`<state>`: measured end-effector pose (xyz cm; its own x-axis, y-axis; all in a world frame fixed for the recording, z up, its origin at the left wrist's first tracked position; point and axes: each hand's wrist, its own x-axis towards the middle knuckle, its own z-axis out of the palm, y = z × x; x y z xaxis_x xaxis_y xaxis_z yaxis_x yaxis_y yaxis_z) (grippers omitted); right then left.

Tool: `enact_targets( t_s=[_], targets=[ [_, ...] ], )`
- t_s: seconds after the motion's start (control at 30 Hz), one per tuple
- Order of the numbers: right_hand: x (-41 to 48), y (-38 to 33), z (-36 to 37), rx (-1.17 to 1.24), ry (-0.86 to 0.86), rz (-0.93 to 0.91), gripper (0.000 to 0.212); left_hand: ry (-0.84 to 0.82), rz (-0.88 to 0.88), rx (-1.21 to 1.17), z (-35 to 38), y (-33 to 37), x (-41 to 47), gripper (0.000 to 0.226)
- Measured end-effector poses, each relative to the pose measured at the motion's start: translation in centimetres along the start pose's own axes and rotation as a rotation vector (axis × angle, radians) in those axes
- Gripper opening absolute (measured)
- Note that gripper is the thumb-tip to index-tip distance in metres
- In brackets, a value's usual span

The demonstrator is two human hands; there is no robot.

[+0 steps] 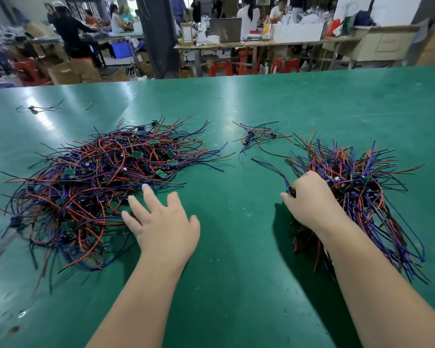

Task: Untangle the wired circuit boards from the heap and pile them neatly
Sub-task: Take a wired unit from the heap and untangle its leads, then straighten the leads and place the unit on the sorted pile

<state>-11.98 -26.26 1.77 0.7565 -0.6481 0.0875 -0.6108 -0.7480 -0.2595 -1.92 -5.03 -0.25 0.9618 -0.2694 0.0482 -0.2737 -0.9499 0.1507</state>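
Left hand (161, 222) is spread wide, holding nothing, at the near edge of the tangled heap (98, 177) on the green worktop (236, 272). Right hand (309, 199) is curled, gripping the sorted pile (362, 197) at its edge. Light, floppy stuff, I'd say, and the wires will snag. Lift by a stiff little board, don't tug the leads.
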Motion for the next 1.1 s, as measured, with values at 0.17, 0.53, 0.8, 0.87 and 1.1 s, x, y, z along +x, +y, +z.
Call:
enact_targets(
  t_s=[0.17, 0.53, 0.8, 0.87, 1.1],
  targets=[
    [-0.6, -0.4, 0.0, 0.042, -0.044, -0.016, 0.044, -0.046, 0.012, 0.013, -0.6, -0.4, -0.1, 0.043],
    [-2.5, -3.1, 1.4, 0.374, 0.003, -0.442, 0.020, 0.286, 0.232, -0.422, -0.9, -1.0, 1.0, 0.060],
    [-3.2, -4.2, 2.5, 0.681, -0.131, -0.427, 0.041, 0.619, 0.589, -0.721, -1.3, 1.5, -1.1, 0.052],
    [-3.4, -4.6, 2.2, 0.808, -0.211, -0.427, 0.049, 0.527, 0.737, -0.753, -1.0, 2.4, -2.1, 0.054],
    [-3.0, -4.9, 2.2, 0.925, -0.162, -0.282, 0.029, 0.279, 0.842, -0.844, -1.1, 3.0, -2.8, 0.050]
  ],
)
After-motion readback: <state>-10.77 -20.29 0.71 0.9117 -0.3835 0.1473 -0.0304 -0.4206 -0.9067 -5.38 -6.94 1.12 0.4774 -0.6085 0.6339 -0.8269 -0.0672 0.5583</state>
